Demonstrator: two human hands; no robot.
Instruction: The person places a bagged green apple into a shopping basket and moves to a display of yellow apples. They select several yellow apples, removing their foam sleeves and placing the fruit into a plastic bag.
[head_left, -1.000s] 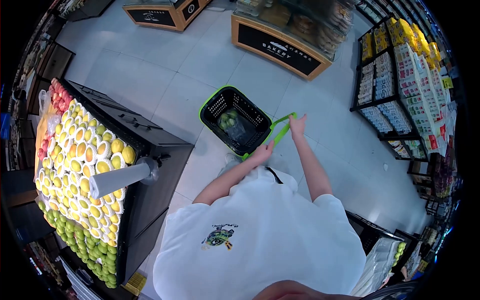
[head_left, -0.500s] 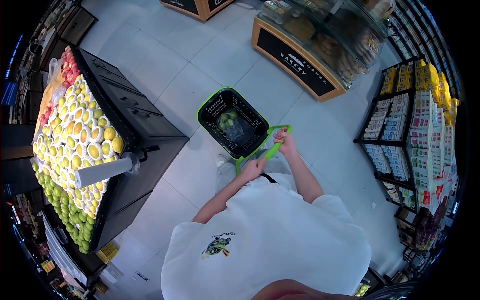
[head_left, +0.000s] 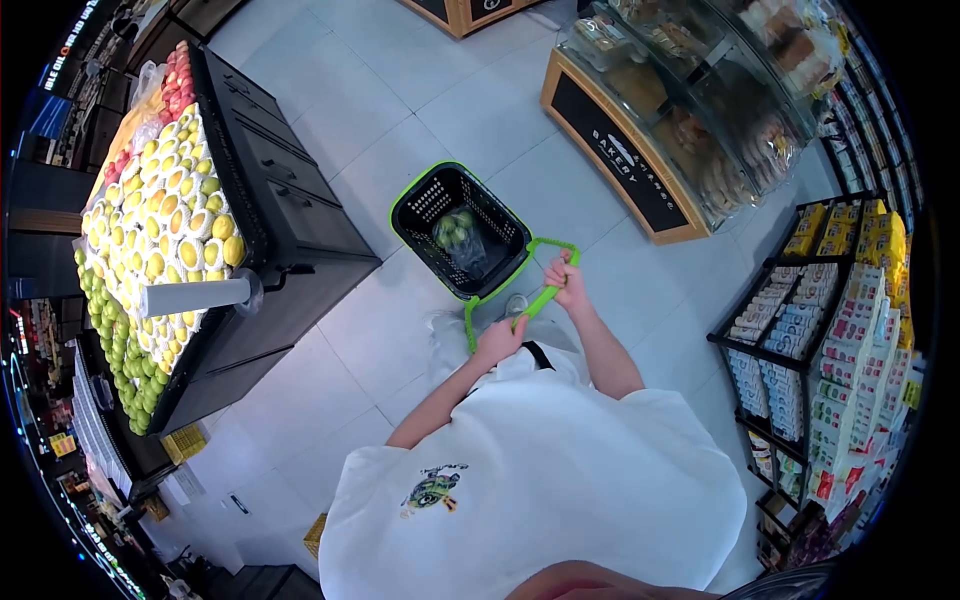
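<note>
In front of my body is a black shopping basket (head_left: 425, 225) with a green rim and slotted walls. A clear plastic bag of green fruit (head_left: 457, 232) lies inside it. Both my hands grip the basket's long green handle (head_left: 545, 297). My left hand (head_left: 503, 340) is closed around the handle's near end, while my right hand (head_left: 566, 280) is closed higher up, by the corner on the right.
On the left stands a dark fruit stand (head_left: 300, 235) heaped with yellow, green and red fruit, with a roll of plastic bags (head_left: 195, 297) at its edge. A bakery case (head_left: 630, 150) is ahead to the right. Shelves of packaged goods (head_left: 790, 320) line the right side.
The view has turned and moved on: the bakery case and right shelves sit lower and further right, and the fruit stand has shifted up. Both hands keep their hold on the basket handle.
</note>
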